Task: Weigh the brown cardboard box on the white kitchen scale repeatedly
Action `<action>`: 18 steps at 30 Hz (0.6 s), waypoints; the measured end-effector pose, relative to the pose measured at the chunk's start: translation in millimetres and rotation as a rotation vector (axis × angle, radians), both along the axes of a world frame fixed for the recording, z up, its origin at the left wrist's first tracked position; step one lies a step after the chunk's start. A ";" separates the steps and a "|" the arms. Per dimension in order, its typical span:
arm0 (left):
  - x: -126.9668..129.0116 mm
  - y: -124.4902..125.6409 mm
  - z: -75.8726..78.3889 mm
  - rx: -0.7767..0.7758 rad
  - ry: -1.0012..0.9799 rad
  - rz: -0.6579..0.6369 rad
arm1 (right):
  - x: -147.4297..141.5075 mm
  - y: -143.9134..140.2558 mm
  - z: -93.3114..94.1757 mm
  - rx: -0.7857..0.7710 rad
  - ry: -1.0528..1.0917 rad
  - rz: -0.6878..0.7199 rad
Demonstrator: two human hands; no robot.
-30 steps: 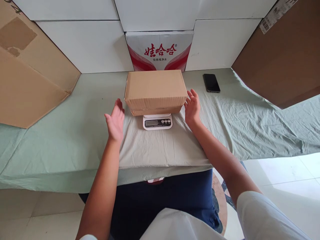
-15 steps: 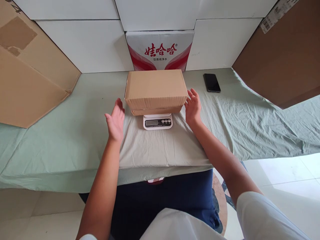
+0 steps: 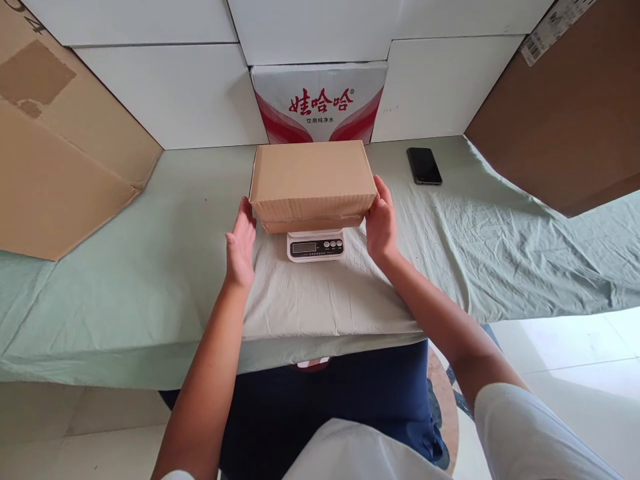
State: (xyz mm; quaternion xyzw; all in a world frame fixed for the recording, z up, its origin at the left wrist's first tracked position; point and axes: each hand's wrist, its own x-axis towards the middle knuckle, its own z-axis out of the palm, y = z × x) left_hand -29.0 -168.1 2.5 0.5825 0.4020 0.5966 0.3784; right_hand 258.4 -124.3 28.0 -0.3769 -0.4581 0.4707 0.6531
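A closed brown cardboard box (image 3: 313, 173) rests on a white digital kitchen scale (image 3: 316, 248). The box covers the scale's platform, so only the front panel with a small display and several round buttons shows. At the box's left side is my left hand (image 3: 241, 247), palm facing inward and fingers stretched out, very close to the lower left corner. My right hand (image 3: 383, 223) is at the right side with its fingers extended along the box's edge. It appears to touch there, though the box partly hides the contact.
A black phone (image 3: 424, 166) lies to the right on the green cloth (image 3: 150, 280) covering the table. White panels and a red-and-white printed carton (image 3: 320, 100) stand behind. Large cardboard sheets (image 3: 65, 167) (image 3: 565, 120) flank both sides.
Both hands have moved inward toward the box, the left one to the right and the right one slightly left. The box and scale have stayed in place.
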 end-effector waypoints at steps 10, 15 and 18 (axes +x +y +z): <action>20.2 -1.1 13.0 0.051 0.000 -0.112 | -12.0 -12.4 6.3 0.110 -0.087 0.036; 15.4 21.9 33.3 0.033 0.003 -0.130 | -11.2 11.1 21.2 0.149 -0.095 0.004; 13.2 56.6 46.4 0.032 0.042 -0.132 | -11.5 45.1 29.6 0.171 -0.113 -0.025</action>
